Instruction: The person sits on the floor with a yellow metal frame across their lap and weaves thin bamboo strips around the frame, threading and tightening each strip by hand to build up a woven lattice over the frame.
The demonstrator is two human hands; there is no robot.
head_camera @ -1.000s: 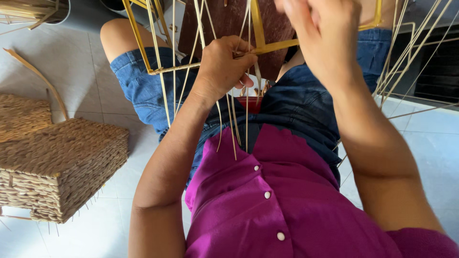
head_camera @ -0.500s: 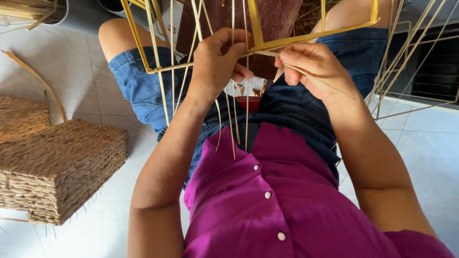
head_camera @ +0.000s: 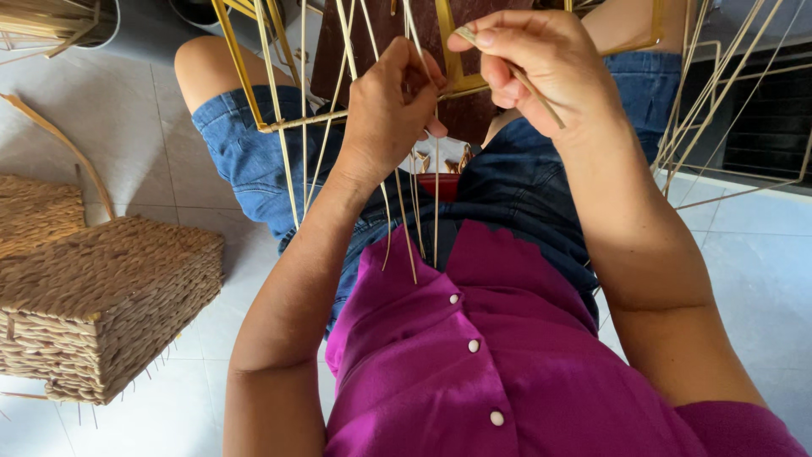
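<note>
Baskets (head_camera: 101,305), woven and closed, sit on the floor at nine o'clock. Frame (head_camera: 279,123) rests across the lap at twelve o'clock. Left hand (head_camera: 393,106) fingers curl around upright strands (head_camera: 414,228); right hand (head_camera: 541,72) fingers pinch one strip (head_camera: 533,93).

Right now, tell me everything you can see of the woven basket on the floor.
The woven basket is box-shaped, made of what looks like tan plant fibre plaited in tight rows. It rests on the pale tiled floor at the person's left, tilted so one corner points toward the camera. Thin stiff strand ends poke out along its lower edge. A second woven piece of the same material lies against its far side. Neither hand touches it.
</note>
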